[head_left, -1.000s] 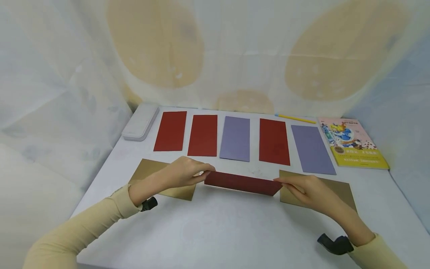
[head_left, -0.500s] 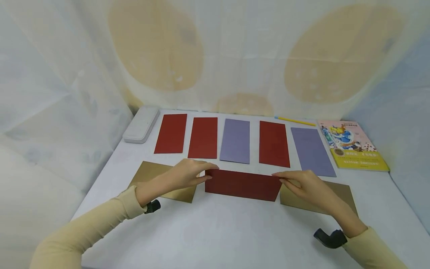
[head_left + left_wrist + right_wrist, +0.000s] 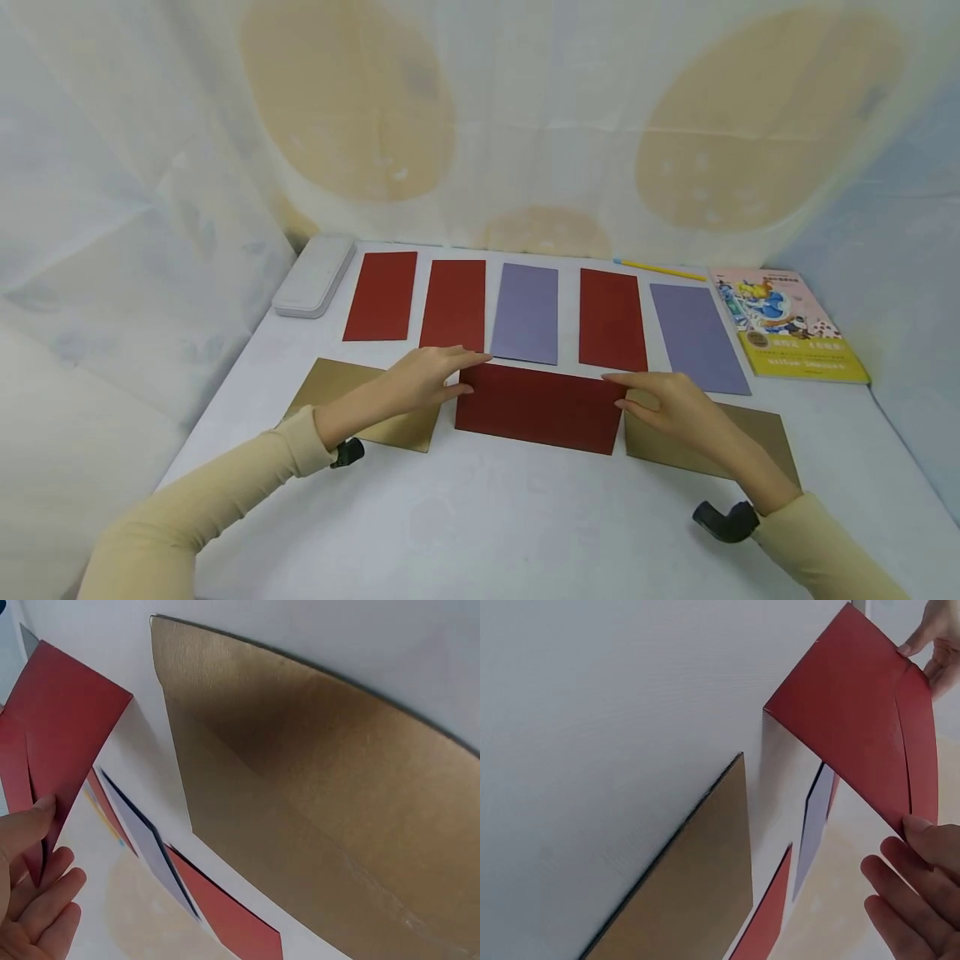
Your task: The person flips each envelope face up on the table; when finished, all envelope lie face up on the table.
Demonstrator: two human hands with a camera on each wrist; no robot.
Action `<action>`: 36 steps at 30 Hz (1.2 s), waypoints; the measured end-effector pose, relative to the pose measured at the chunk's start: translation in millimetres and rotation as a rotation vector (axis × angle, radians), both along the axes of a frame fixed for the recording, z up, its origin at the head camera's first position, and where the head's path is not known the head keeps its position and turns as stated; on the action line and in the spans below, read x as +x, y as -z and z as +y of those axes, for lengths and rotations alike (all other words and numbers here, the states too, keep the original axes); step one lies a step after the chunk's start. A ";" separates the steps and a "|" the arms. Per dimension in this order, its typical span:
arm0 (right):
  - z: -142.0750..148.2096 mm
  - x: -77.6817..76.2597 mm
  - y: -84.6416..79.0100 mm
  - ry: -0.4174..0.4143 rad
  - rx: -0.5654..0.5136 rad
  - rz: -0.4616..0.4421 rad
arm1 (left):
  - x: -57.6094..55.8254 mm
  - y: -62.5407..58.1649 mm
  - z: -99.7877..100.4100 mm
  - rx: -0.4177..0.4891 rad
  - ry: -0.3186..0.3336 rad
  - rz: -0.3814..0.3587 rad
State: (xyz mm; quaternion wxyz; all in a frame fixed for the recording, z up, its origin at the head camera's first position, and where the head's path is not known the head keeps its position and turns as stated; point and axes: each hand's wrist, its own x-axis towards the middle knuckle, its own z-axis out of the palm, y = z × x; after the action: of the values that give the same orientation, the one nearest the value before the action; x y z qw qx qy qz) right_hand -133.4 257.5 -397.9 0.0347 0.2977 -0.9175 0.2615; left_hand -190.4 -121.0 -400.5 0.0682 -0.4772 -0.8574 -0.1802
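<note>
A red envelope is held up at the middle of the table, tilted with its broad face toward me. My left hand pinches its upper left corner between thumb and fingers. At the upper right corner, my right hand pinches it the same way. A flap line runs along the held edge in the right wrist view. Beneath my left wrist lies a gold envelope-sized piece; another gold piece lies under my right hand. Whether the red envelope's lower edge touches the table I cannot tell.
Behind, a row holds red pieces and lilac pieces, all flat. A white case stands at back left. A yellow pencil and a picture book lie at back right. Cloth hangs around the white table.
The red envelope has tipped so that more of its face shows, and its held edge has risen. Both hands have moved slightly up and away with it.
</note>
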 end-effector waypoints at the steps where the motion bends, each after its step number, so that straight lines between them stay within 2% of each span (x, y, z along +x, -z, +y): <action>1: -0.3 -0.5 0.6 0.003 -0.001 -0.009 | -1.0 0.6 0.6 -0.004 -0.006 -0.005; 6: -2.8 -3.2 5.2 0.021 0.017 -0.068 | -5.8 3.2 3.7 -0.038 -0.035 -0.037; 15: -4.4 -2.1 17.0 0.030 0.039 -0.110 | -14.1 8.3 9.1 -0.112 -0.098 -0.147; 21: -6.3 -0.3 21.6 0.019 0.061 -0.152 | -19.2 14.1 11.4 -0.174 -0.093 -0.167; 27: -8.6 -0.5 26.1 0.033 0.158 -0.147 | -24.0 19.8 13.1 -0.210 -0.070 -0.176; 30: -10.1 -0.6 29.0 0.010 0.215 -0.119 | -25.5 23.9 13.7 -0.236 -0.064 -0.187; 36: -10.2 2.6 29.8 -0.027 0.228 -0.055 | -21.1 28.3 11.4 -0.229 -0.080 -0.201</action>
State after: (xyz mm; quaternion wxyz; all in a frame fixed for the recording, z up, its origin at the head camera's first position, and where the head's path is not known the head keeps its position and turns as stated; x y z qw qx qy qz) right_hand -130.8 247.3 -427.7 -0.0280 0.3050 -0.9378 0.1637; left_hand -211.6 -109.7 -428.8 -0.0657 -0.4268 -0.8932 -0.1253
